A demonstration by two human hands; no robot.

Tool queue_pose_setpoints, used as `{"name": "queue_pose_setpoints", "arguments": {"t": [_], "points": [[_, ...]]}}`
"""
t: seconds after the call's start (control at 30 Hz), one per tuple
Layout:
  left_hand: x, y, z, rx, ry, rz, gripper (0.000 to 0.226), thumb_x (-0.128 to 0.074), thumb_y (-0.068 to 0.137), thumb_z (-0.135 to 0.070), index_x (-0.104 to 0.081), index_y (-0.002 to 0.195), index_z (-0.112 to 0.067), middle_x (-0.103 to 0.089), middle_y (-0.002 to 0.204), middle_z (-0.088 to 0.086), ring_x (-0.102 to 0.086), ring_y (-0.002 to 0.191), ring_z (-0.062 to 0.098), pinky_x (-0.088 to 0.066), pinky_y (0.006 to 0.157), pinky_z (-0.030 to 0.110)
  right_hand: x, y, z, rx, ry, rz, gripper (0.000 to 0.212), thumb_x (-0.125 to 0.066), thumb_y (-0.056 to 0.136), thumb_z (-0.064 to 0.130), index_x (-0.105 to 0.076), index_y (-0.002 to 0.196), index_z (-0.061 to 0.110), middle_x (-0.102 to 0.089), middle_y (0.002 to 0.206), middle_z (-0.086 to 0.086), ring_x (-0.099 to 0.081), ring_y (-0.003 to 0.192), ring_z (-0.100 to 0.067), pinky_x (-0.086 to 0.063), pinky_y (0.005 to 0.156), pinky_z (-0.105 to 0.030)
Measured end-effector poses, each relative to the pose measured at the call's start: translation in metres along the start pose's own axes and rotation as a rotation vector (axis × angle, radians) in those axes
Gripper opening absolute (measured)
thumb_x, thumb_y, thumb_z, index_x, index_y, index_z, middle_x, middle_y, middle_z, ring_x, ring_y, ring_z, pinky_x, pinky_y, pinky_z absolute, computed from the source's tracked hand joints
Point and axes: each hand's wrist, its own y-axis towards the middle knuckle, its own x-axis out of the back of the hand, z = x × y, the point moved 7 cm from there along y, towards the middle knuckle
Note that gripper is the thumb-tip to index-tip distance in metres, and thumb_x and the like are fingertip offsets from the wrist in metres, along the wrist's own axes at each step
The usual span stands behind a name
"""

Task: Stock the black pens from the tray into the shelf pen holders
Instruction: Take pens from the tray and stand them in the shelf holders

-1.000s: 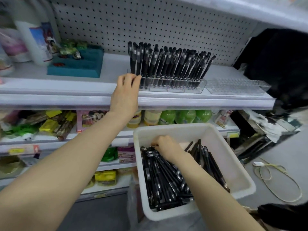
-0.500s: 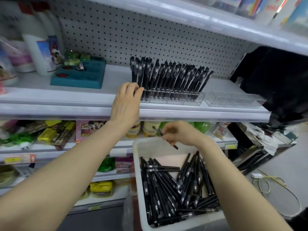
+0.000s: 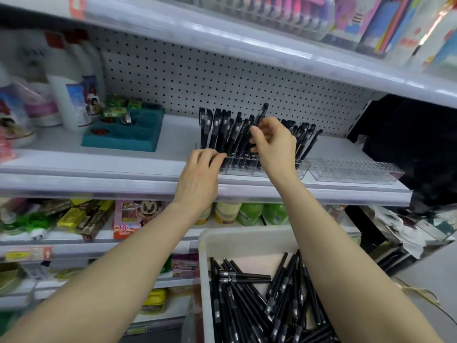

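A teal tray (image 3: 123,137) sits beside white bottles (image 3: 66,95) on the shelf.

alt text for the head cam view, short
A person's right hand holds a black pen above a clear pen holder packed with black pens on a shop shelf; the left hand rests on the holder's left end. A white tray below holds loose pens.
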Motion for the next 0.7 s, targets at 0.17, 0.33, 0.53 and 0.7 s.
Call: {"name": "queue_pose_setpoints", "arguments": {"t": [0.17,0.33,0.53,0.7], "points": [[-0.002,-0.001,0.0,0.017,-0.021,-0.011,0.06,-0.061,0.076,0.004,-0.052,0.134,-0.009,-0.051,0.125,0.008,-0.043,0.116,0.029,-0.046,0.097,0.039,-0.018,0.001,-0.003,0.007,-0.064,0.056,0.014,-0.059,0.095,0.028,-0.062,0.096,0.014,-0.068,0.076,0.002,-0.067,0.068,-0.018,-0.057,0.072,-0.043],[-0.003,-0.002,0.001,0.022,-0.029,-0.026,0.059,-0.059,0.077,0.004,-0.052,0.133,-0.009,-0.05,0.124,0.008,-0.042,0.115,0.029,-0.048,0.094,0.038,-0.031,-0.001,-0.012,-0.005,-0.264,0.127,0.018,-0.058,0.096,0.03,-0.063,0.095,0.013,-0.065,0.076,0.003,-0.063,0.075,-0.022,-0.053,0.073,-0.038],[-0.003,-0.002,0.0,0.03,-0.023,-0.023,0.06,-0.06,0.076,0.005,-0.052,0.134,-0.01,-0.05,0.124,0.007,-0.042,0.116,0.029,-0.049,0.092,0.038,-0.041,-0.006,-0.019,-0.04,-0.258,0.149,0.015,-0.055,0.097,0.028,-0.06,0.093,0.014,-0.069,0.072,-0.001,-0.064,0.073,-0.025,-0.053,0.075,-0.041],[-0.003,-0.002,0.001,0.03,-0.005,-0.008,0.062,-0.062,0.076,0.004,-0.051,0.134,-0.011,-0.049,0.125,0.007,-0.042,0.115,0.028,-0.049,0.093,0.037,-0.041,-0.006,-0.019,-0.053,-0.243,0.145,0.018,-0.055,0.097,0.028,-0.063,0.097,0.013,-0.07,0.072,-0.001,-0.065,0.073,-0.024,-0.054,0.076,-0.04]]}}
